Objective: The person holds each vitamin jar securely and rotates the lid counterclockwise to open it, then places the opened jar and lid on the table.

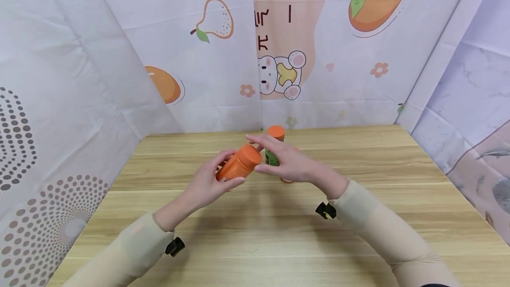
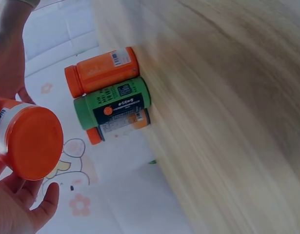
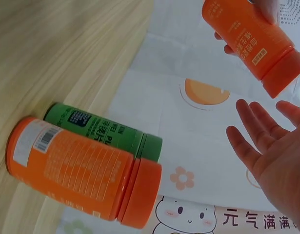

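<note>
Right hand [image 1: 292,161] partly hides the standing bottles [image 1: 272,158]

Wooden table [image 1: 255,242], three upright bottles [image 2: 112,103] close together

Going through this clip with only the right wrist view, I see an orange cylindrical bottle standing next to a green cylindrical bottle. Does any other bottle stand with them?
Observer: Yes. The left wrist view shows a third, orange-capped cylindrical bottle, partly hidden behind the green cylindrical bottle.

Operator: Noted. And the raised orange cylindrical bottle at the top right of my view: is anything on the side I can't see?

Observer: Yes. In the left wrist view, that side carries a white label with a barcode.
</note>
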The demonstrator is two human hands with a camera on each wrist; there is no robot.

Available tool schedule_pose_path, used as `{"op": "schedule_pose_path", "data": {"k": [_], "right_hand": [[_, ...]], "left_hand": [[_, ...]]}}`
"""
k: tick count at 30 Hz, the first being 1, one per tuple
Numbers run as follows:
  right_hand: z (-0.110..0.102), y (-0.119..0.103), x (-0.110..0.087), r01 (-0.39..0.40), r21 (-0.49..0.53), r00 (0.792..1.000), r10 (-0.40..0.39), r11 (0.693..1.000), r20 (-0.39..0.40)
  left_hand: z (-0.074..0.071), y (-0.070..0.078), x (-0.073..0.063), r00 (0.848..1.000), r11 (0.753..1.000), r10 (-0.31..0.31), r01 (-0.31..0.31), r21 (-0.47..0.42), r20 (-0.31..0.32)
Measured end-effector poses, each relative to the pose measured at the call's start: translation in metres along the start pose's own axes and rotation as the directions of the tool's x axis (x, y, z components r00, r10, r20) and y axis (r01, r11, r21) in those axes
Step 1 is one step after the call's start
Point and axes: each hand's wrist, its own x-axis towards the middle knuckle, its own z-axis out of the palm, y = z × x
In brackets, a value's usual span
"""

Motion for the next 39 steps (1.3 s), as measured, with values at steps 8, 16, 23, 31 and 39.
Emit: {"op": "schedule_pose_path", "data": {"k": [8,16,23,31,39], "right_hand": [[0.006,-0.003,-0.001,0.084,0.044,0.995,-0.082,0.995,-0.060],[0.008,-0.003,-0.002,0.128,0.084,0.989,-0.120,0.988,-0.090],[0.008,-0.004,-0.002,0.131,0.110,0.988,-0.121,0.985,-0.099],[0.007,-0.004,-0.003,0.096,0.090,0.991,-0.087,0.991,-0.097],[0.006,-0.002,-0.006,0.105,0.080,0.991,-0.098,0.991,-0.091]], "left_hand": [[-0.004,0.004,-0.002,0.999,0.996,0.034,-0.035,0.079,0.006],[-0.005,0.008,-0.002,0.999,0.991,0.048,-0.049,0.124,0.016],[-0.005,0.008,-0.002,0.999,0.990,0.041,-0.043,0.135,0.018],[-0.005,0.009,0.000,0.999,0.991,0.039,-0.042,0.126,0.025],[-0.003,0.011,0.000,0.999,0.992,0.030,-0.033,0.121,0.026]]}}
